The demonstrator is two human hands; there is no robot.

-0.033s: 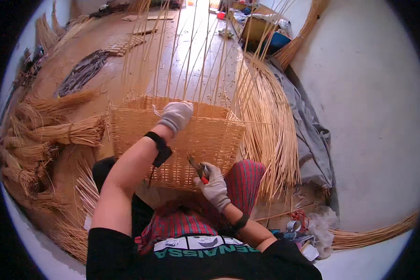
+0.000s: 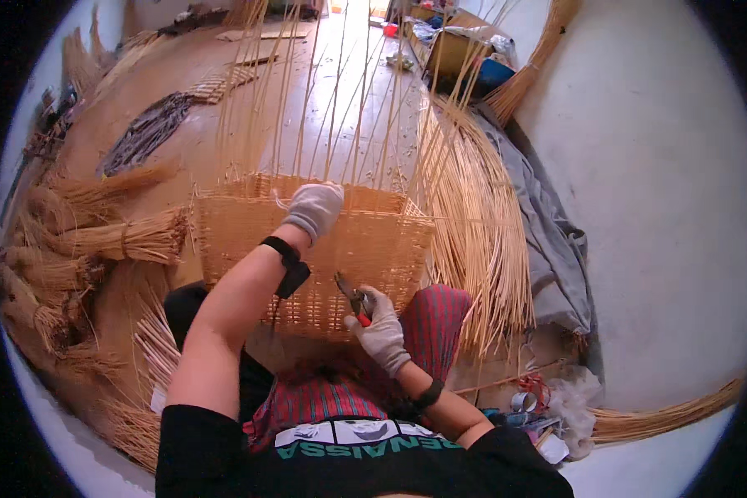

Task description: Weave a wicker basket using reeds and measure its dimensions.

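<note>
A large rectangular wicker basket (image 2: 373, 257) stands in front of me, its near wall facing my lap and long upright stakes (image 2: 332, 116) rising from its far side. My left hand (image 2: 317, 206), in a pale glove, grips the top edge of the near wall; its fingertips curl over the rim out of sight. Lower down, my gloved right hand (image 2: 380, 332) is wrapped round a pair of pruning shears (image 2: 362, 319) with red on the handle. Their dark blades point up and left, close to the woven wall; whether they touch it I cannot tell.
Bundles of wicker rods (image 2: 124, 234) lie on the floor at the left. Long loose rods (image 2: 477, 241) spread along the right, beside a grey cloth (image 2: 548, 249) near the wall. Tape and clear plastic (image 2: 577, 407) lie at lower right. A filled box (image 2: 452, 58) stands far back.
</note>
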